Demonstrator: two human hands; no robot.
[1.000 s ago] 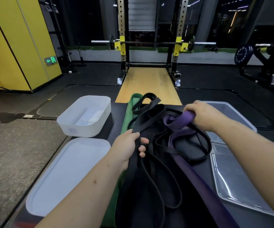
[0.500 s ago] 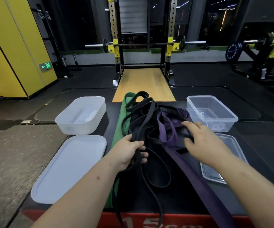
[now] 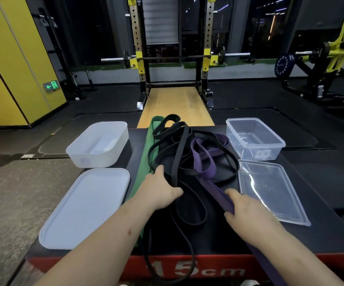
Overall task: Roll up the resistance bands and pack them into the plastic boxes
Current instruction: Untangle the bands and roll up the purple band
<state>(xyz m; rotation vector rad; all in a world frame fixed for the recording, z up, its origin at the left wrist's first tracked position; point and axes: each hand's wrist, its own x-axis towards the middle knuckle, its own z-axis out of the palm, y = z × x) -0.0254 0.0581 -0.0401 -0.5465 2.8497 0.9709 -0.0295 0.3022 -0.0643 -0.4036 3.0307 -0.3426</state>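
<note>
Two bare hands are on a tangle of resistance bands in the middle of a black platform [image 3: 315, 236] with a red front marked "15cm". The left hand [image 3: 160, 191] is palm down at the near left of the pile. Its fingers are curled around strands of the black bands [image 3: 182, 145], with one strand running between thumb and fingers. The right hand [image 3: 246, 209] grips the purple band [image 3: 209, 172] near the front edge, thumb on top and fingers curled under it. From there the purple band runs forward into the pile and back past the wrist, hanging off the front of the platform.

The black bands lie in loose loops, unrolled, and several hang over the front edge. A wide green band [image 3: 144, 162] lies flat along the left side of the pile, partly under the black loops.

An opaque white box [image 3: 96, 159] sits at the far left with nothing visible in it, and its white lid [image 3: 84, 209] lies flat just in front of it. A clear box [image 3: 258, 153] sits at the far right with no bands inside, and its clear lid [image 3: 270, 188] lies flat just in front, beside the right hand.

Beyond the platform are a wooden lifting strip [image 3: 175, 106], a squat rack [image 3: 206, 27] with a barbell [image 3: 175, 57], a yellow wall [image 3: 12, 58] and a green exit sign [image 3: 51, 86].
</note>
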